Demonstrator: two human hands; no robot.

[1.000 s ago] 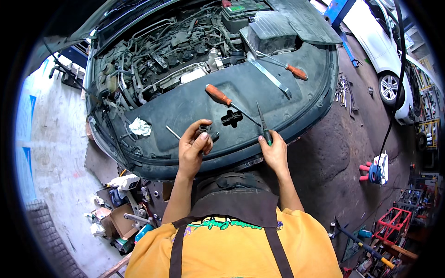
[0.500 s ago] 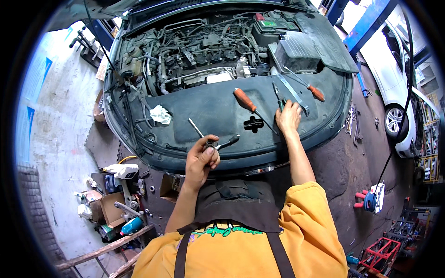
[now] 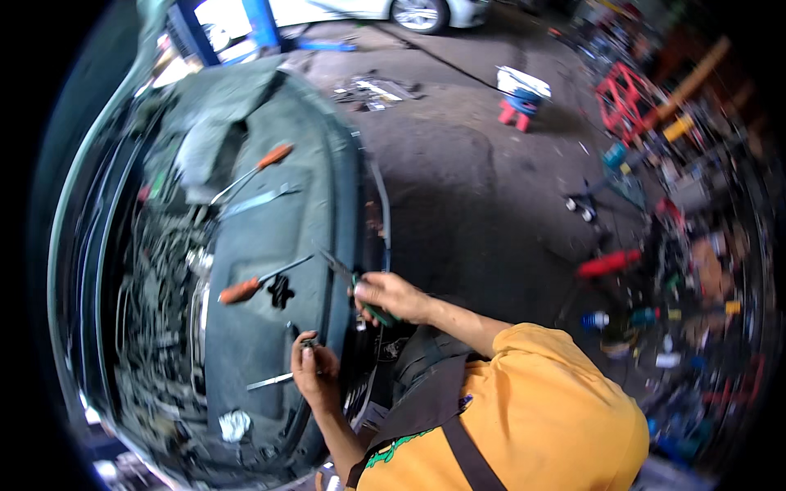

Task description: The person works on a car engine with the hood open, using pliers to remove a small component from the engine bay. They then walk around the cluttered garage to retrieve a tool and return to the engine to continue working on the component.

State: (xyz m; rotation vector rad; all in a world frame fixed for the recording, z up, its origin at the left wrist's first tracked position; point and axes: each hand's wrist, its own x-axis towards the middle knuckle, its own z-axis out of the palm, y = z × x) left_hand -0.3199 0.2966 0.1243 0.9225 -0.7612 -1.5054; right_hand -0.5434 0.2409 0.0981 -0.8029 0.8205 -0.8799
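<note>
My right hand [image 3: 389,296] is closed around long-nosed pliers [image 3: 337,266] with green handles, held over the front edge of the car. Their slim jaws point up and left, away from the palm. My left hand [image 3: 315,375] grips a hand tool with a slim metal shaft [image 3: 268,382] and a dark end [image 3: 292,329]; the fingers cover its middle, so its exact kind does not show. Beyond my hands, an orange-handled screwdriver [image 3: 241,290] lies on the dark front cover [image 3: 246,344], beside a black cross-shaped patch [image 3: 281,291].
Another orange-handled screwdriver [image 3: 275,155] and a flat metal bar [image 3: 262,199] rest farther along the cover. Crumpled white paper [image 3: 235,425] lies near the exposed engine [image 3: 160,327]. A red-legged stool [image 3: 517,106], tools [image 3: 377,92] and a red frame [image 3: 620,98] stand or lie on the floor.
My view has swung to the right, blurring the scene. My right hand has lifted the green-handled pliers off the cover and brought them toward my body. My left hand still holds its tool.
</note>
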